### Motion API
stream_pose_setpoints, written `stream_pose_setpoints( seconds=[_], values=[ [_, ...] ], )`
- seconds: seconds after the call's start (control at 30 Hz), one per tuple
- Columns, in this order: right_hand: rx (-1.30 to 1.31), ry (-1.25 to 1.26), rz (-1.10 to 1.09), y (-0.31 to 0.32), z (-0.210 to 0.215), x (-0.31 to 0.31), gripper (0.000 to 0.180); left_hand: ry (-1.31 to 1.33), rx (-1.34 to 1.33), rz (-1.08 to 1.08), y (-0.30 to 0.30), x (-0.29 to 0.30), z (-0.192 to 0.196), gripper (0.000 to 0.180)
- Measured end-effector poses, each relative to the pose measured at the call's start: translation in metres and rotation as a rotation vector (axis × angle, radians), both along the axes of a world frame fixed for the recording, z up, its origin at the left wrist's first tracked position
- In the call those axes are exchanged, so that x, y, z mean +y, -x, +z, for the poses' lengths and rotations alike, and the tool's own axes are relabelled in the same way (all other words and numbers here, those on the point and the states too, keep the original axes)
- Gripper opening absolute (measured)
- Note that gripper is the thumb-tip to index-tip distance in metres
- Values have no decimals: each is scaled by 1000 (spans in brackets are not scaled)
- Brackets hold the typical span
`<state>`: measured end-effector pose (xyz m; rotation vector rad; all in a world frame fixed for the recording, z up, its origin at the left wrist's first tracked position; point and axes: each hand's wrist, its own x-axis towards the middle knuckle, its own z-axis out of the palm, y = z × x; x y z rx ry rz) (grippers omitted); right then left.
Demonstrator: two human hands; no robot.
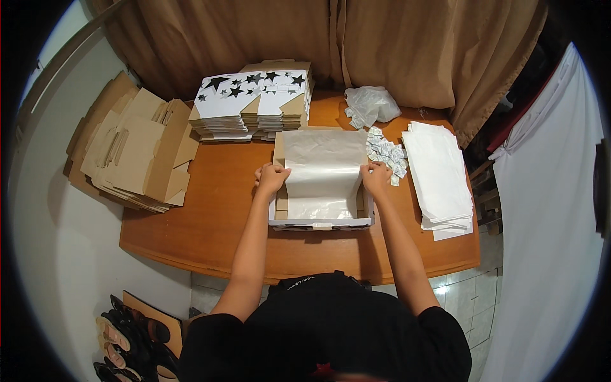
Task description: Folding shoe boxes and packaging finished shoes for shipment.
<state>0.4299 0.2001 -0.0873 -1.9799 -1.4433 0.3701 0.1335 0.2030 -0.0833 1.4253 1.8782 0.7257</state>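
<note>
An open cardboard box [321,224] stands in front of me near the middle of the table. A sheet of thin whitish paper [321,169] lies down inside it, its far part rising over the back of the box. My left hand [272,177] pinches the sheet's left edge between thumb and fingers. On the opposite edge, my right hand [376,176] pinches the same sheet. Small white packets [387,153] lie in a loose heap just beyond my right hand.
Flattened brown cardboard boxes [127,153] are stacked at the left. Behind stand piles of folded white boxes with black stars [251,95]. A clear plastic bag [372,105] sits at the back, a stack of white paper [439,175] at the right. Shoes [137,340] are at lower left, off the wooden table [191,239].
</note>
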Motion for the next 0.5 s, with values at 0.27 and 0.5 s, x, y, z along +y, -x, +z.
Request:
stream_pose_setpoints(
  seconds=[0.27,0.5],
  values=[
    [105,18,-8,3,1,-3,24,-44,-19,62,-2,-2,2,27],
    [-19,25,7,4,9,-6,28,-48,74,110,-12,-7,12,23]
  ],
)
